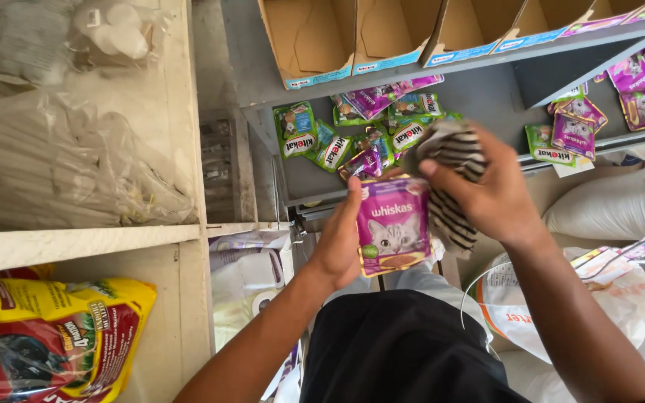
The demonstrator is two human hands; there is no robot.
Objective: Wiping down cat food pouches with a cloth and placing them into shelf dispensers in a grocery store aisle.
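A purple cat-food pouch with a grey kitten's face printed on it is held upright in the middle of the view, over the person's lap, just near of the grey metal shelf. The left hand grips its left edge, thumb on the front and fingers closed round the back. The right hand is clenched on a black-and-white striped cloth, which is pressed against the pouch's upper right corner and hangs down along its right side. On the shelf behind lies a loose scatter of small pouches, green ones to the left and purple ones mixed among them, with a further cluster of purple pouches at the far right. Above them, on the next shelf up, stands a row of open cardboard display boxes, which look empty from here, though their depths are partly out of sight. To the left is a cream wooden shelving unit holding clear plastic bags on top and a yellow-and-red sack in the near compartment. White woven sacks are piled at the right, near the person's right forearm.
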